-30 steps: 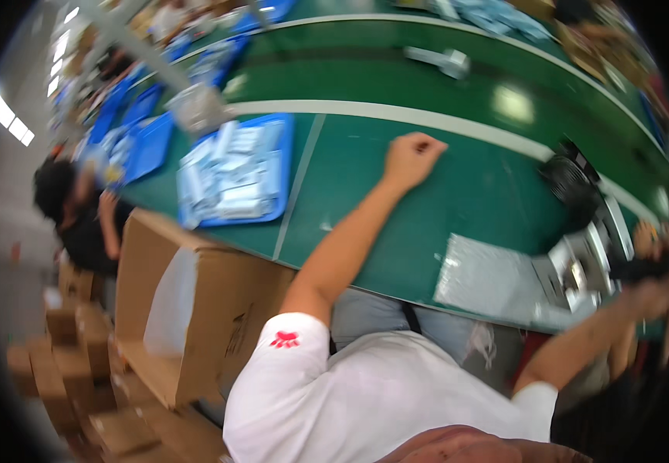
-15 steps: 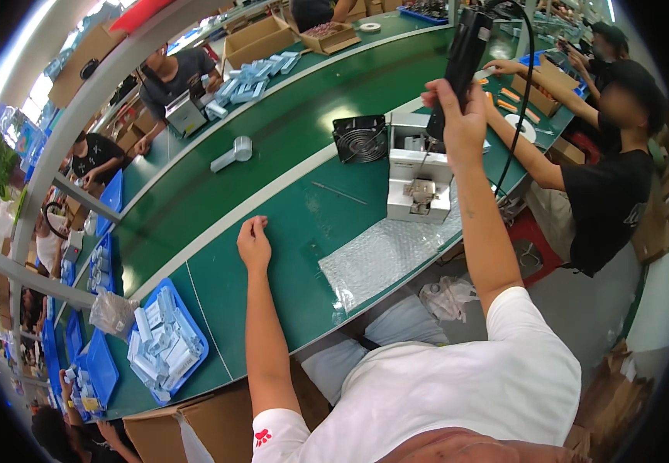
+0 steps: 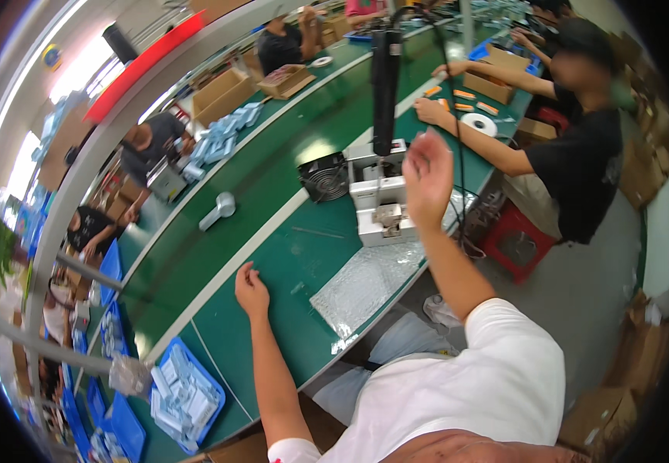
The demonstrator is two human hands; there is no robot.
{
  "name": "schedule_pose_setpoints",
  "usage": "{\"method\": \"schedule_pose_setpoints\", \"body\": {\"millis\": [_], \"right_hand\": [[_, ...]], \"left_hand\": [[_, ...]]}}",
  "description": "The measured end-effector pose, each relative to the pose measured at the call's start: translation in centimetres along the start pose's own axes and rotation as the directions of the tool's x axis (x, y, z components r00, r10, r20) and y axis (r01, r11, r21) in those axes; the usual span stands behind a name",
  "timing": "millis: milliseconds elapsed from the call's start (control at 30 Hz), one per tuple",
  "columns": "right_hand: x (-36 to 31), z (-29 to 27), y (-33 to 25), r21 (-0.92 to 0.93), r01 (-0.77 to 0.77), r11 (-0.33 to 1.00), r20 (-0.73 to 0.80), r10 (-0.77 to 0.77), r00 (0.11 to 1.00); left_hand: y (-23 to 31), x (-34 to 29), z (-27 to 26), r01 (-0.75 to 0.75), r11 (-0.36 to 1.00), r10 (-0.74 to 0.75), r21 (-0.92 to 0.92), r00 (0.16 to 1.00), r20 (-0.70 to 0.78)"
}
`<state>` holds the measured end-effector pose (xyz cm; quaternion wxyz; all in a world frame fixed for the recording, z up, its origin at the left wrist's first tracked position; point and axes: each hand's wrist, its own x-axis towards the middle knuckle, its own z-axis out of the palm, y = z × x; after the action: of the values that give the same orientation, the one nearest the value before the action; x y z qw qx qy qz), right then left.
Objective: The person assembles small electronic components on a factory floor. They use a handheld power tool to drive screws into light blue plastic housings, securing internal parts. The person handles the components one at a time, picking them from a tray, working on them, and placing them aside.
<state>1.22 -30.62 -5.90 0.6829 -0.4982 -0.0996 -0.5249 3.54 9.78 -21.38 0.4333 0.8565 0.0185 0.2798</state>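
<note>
My right hand (image 3: 429, 179) is raised beside a black electric screwdriver (image 3: 384, 89), with its fingers apart and nothing seen in them. The screwdriver hangs upright from its cord, its tip over a white metal fixture (image 3: 373, 190). In the front part of that fixture sits a small metal piece (image 3: 388, 218). My left hand (image 3: 252, 293) hovers over the green bench with its fingers curled in; whether they hold anything is hidden. Between the left hand and the fixture lie a thin rod (image 3: 317, 231) and a sheet of bubble wrap (image 3: 365, 285).
A black fan (image 3: 323, 177) stands left of the fixture. A blue tray (image 3: 215, 397) holds several light-blue boxes. On the green conveyor lies a white handled object (image 3: 218, 211). To the right, a co-worker (image 3: 581, 154) reaches over orange pieces and a white roll (image 3: 479, 123).
My right hand has let go of the screwdriver and lowered beside it. The screwdriver now hangs upright instead of tilted. My view has shifted; the left hand stays curled over the bench.
</note>
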Motion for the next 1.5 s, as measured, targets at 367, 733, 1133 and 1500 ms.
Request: {"method": "schedule_pose_setpoints", "body": {"millis": [367,733,1133,1500], "right_hand": [[-17.2,15.4,1.8,0.157,-0.201,0.967,0.790,-0.001,0.614],[-21.9,13.8,7.5,-0.152,-0.312,0.938,0.957,0.218,0.189],[-22.5,14.4,6.6,-0.290,-0.377,0.879,0.940,0.335,0.058],[-22.3,14.3,6.8,-0.308,-0.409,0.859,0.937,0.348,0.027]], "left_hand": [[-0.9,0.0,-0.3,0.122,0.761,-0.105,-0.637,0.992,0.066],[0.7,0.0,-1.1,0.155,0.971,-0.145,-0.185,0.987,0.068],[1.4,-0.4,-1.4,0.064,0.987,-0.068,-0.147,0.997,-0.023],[2.0,-0.6,-1.4,0.063,0.995,-0.066,-0.081,0.997,-0.035]]}}
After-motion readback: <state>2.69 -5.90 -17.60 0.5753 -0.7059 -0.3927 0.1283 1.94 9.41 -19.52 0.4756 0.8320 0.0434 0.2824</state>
